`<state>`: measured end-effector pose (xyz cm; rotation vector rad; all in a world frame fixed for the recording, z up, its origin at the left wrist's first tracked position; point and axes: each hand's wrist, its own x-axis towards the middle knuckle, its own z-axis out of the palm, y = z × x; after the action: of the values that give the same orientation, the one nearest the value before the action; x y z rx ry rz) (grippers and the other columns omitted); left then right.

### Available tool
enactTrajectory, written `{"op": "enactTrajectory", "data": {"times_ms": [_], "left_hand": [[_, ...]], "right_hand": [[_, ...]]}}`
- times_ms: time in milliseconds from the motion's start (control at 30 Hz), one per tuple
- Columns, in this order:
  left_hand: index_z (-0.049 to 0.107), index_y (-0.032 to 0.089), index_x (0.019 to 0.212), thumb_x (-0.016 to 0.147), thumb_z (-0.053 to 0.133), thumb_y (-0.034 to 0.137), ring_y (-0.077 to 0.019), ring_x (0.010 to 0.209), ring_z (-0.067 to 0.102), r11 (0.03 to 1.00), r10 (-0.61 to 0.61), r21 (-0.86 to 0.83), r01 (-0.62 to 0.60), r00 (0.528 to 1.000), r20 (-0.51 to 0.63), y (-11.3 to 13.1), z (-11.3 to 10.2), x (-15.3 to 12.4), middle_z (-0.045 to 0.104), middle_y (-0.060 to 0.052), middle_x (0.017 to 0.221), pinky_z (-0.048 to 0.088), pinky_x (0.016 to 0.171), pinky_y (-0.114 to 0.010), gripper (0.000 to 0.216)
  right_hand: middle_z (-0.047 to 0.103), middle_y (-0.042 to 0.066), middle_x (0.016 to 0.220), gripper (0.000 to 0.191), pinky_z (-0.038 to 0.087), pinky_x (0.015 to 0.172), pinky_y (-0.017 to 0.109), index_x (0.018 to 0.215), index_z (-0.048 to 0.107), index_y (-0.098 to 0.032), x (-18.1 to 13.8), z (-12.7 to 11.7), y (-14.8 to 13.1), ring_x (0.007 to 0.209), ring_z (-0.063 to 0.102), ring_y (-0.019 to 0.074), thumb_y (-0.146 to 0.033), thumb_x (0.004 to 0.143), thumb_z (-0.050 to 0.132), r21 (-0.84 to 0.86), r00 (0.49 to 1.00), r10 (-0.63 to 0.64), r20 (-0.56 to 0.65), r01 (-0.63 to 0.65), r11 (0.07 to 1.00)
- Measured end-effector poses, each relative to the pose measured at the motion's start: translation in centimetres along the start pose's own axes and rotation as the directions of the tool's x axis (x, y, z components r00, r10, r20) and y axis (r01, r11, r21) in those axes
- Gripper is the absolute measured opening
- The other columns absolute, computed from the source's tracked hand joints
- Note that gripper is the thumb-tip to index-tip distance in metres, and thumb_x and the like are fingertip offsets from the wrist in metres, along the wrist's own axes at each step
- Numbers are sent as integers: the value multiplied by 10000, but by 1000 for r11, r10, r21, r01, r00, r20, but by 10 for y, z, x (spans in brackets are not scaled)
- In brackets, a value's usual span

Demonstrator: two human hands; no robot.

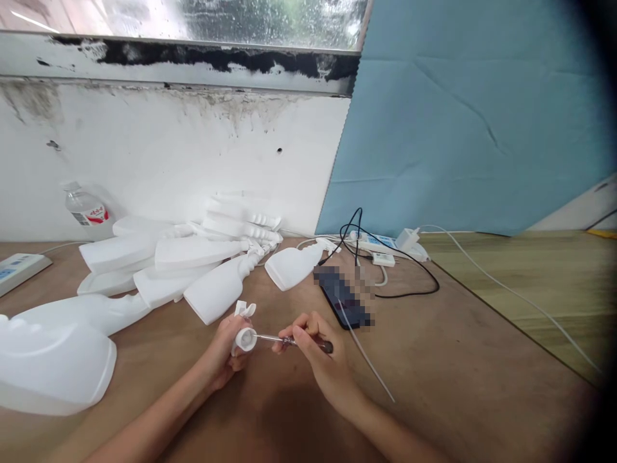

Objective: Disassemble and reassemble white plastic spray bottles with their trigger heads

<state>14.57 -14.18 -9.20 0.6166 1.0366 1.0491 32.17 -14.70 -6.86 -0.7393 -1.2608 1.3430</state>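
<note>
Brown tabletop [434,379] spreads under the work; clock positions run from the view's centre. At 7 o'clock the left hand [226,345] wraps a white ring-ended fitting [246,339], its round mouth facing the wearer; at 6, the right hand [318,347] pinches a slim metal-shafted tool [270,337], tip beside the mouth's rim. Whether they touch, I cannot tell. Working well probably means bracing the fitting firmly and pressing lightly, levelly. Beyond, a phone [337,292] lies toward 5, white bottles [197,257] heap between 8 and 9, before a pale wall [193,141].
</note>
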Motion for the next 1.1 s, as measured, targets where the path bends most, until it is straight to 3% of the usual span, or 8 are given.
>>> {"op": "enactTrajectory", "data": {"times_ms": [200,367,500,633,733,867,1000,1100], "left_hand": [[332,215,643,708,554,490,-19,307,136,994,37,100,-38,999,13,2,-1,5,278,118,382,112,309,-145,360],[398,211,733,728,596,417,-37,329,230,952,64,297,-76,997,48,12,-5,12,393,97,438,135,315,-139,285],[461,189,756,707,655,363,-59,370,334,885,78,450,-123,990,119,21,-9,18,464,68,507,194,331,-150,265],[511,183,811,749,637,358,-78,456,368,822,197,526,-219,975,99,27,-10,18,472,64,578,278,408,-169,225],[545,180,815,770,634,366,-114,598,433,696,345,635,-335,932,113,30,-13,8,522,35,669,347,544,-188,210],[549,197,957,812,607,399,-152,701,472,573,370,717,-398,906,207,27,-28,-15,560,8,792,383,650,-218,255],[502,215,1113,900,494,374,-196,876,521,576,339,703,-417,904,259,15,-50,-33,559,-52,983,435,790,-275,266],[501,237,1177,919,467,314,-226,1007,524,422,382,768,-482,863,332,7,-55,-33,560,-88,1109,433,896,-332,270]], "right_hand": [[655,5,782,343,557,676,334,647,402,-187,7,-6,18,659,693,173,-326,832,655,297,984,169,-57,-145,944],[703,25,817,361,552,698,289,675,409,-191,18,-21,26,706,699,151,-343,774,721,355,912,389,132,-410,840],[700,33,821,372,536,665,269,679,409,-182,26,-33,21,703,698,152,-329,755,742,301,873,406,271,-477,826],[686,32,818,338,526,674,300,686,446,-169,28,-40,20,686,695,168,-337,773,726,230,916,324,237,-377,897],[669,21,799,316,519,652,305,682,474,-168,26,-40,23,653,673,158,-357,787,705,162,953,263,147,-286,945],[657,20,835,263,513,632,271,698,516,-174,24,-41,25,646,645,132,-358,833,645,-127,994,102,41,-96,987],[647,59,1021,101,509,831,310,858,641,-208,20,-49,23,935,635,173,-251,895,558,-524,964,-74,257,203,827],[593,84,1174,112,484,923,352,943,663,-228,14,-52,23,1083,584,210,-227,883,569,-657,891,-65,449,379,652]]}}
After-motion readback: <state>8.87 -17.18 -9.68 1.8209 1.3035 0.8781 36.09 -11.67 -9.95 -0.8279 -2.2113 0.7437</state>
